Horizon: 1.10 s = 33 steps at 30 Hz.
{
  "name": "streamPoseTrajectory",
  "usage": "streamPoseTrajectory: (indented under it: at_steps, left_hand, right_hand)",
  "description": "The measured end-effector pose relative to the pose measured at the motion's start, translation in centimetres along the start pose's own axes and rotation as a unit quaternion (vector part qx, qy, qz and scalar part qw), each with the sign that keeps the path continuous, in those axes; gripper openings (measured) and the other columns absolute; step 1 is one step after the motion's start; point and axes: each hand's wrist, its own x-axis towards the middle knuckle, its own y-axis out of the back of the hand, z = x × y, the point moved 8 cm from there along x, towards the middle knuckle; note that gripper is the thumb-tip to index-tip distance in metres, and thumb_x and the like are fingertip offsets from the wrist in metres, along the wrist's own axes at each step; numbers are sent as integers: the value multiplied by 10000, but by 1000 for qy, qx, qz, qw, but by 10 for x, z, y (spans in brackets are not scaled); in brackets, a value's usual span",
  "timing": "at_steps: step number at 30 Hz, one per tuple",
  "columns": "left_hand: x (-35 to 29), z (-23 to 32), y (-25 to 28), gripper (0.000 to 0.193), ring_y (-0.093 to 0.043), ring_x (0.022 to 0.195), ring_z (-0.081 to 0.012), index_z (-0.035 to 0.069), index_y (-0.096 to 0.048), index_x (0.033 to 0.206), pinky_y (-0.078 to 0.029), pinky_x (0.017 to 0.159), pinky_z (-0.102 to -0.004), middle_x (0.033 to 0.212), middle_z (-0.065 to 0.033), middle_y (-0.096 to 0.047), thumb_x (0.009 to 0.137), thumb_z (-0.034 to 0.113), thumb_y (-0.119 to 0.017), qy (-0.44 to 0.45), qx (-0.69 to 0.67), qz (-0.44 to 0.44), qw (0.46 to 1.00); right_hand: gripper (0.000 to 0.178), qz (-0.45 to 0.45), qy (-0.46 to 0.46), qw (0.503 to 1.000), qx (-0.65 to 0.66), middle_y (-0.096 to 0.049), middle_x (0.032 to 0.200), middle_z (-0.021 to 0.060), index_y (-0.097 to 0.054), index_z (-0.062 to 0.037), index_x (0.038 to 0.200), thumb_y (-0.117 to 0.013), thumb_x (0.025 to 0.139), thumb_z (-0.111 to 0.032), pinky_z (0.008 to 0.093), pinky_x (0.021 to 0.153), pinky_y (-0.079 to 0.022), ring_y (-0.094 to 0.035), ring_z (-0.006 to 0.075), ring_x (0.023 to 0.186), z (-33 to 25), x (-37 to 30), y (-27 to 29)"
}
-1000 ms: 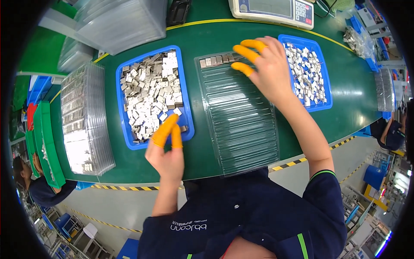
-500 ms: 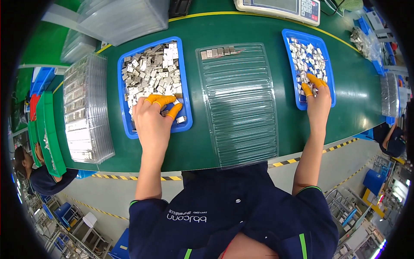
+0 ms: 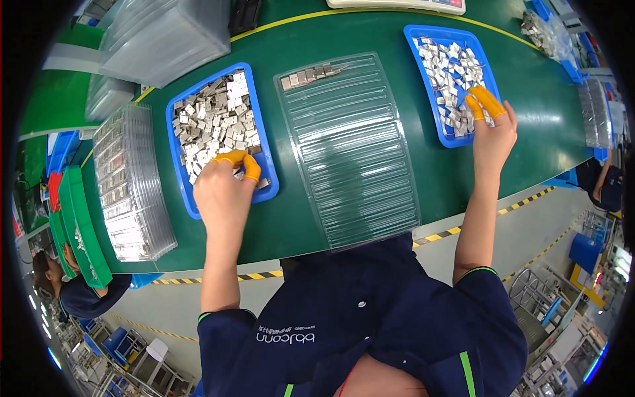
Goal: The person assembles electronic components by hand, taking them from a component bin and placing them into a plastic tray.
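Note:
My left hand (image 3: 223,188), in yellow finger cots, is at the near end of the left blue tray (image 3: 266,149). Its fingers are curled closed among small silvery metal connector shells (image 3: 221,126); what they hold is hidden. Over the near part of the right blue tray (image 3: 423,83) is my right hand (image 3: 493,129), also in yellow finger cots. Its fingers bend closed at the small white and metal pieces (image 3: 451,69), and I cannot make out what is between them. Between the trays lies a clear ribbed plastic tray (image 3: 350,165), with several metal connectors (image 3: 307,77) in its far slot.
A stack of filled clear trays (image 3: 129,185) stands at the left, beside green bins (image 3: 83,231). Behind are larger clear plastic trays (image 3: 165,46) and a scale's edge (image 3: 397,5). Another person (image 3: 86,291) sits at the far left. Bagged parts (image 3: 549,36) lie at the far right.
The view has shifted, moving the trays in the picture. My left fingers have curled in from a wider spread. My right hand stays at the right tray, its fingers drawn closer together.

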Motion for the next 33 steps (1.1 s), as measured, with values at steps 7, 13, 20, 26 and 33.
streamPoseTrajectory:
  at_steps: [7,13,20,26,33]
  left_hand:
    - [-13,-9,-22,223,-652,755,-198,-76,-586,975,-518,681,-265,865,-127,-644,813,66,-646,194,-564,-27,802]
    - [-19,36,-37,246,-643,824,-212,-61,-583,964,-514,770,-278,914,-151,-638,733,-51,-669,198,-686,-54,698]
    - [-14,81,-43,223,-639,867,-218,-49,-586,925,-511,803,-293,916,-152,-639,720,-104,-654,155,-732,-105,655]
    - [-11,95,-31,195,-634,847,-192,-46,-623,905,-503,808,-282,921,-122,-644,719,-76,-673,43,-625,-51,778]
    - [-10,110,-48,219,-624,869,-191,-43,-622,976,-494,808,-279,942,-120,-639,758,-58,-641,72,-638,-88,761]
  right_hand:
    - [197,-32,-155,941,298,-647,862,90,-648,-34,962,-678,769,-55,244,689,-484,-622,159,760,12,1,-9]
    - [251,-70,-192,880,430,-649,818,80,-617,5,1005,-670,760,8,219,664,-502,-638,117,749,-37,-24,-15]
    - [334,-148,-188,832,501,-636,881,68,-617,36,1050,-680,723,67,205,720,-491,-607,95,762,-75,-50,-5]
    - [222,-200,-247,769,554,-645,874,126,-606,74,1023,-606,806,27,241,702,-519,-646,177,756,-76,-71,-13]
    - [222,-229,-283,708,605,-655,862,113,-600,91,994,-631,784,28,243,739,-521,-649,174,817,-82,-73,-10]
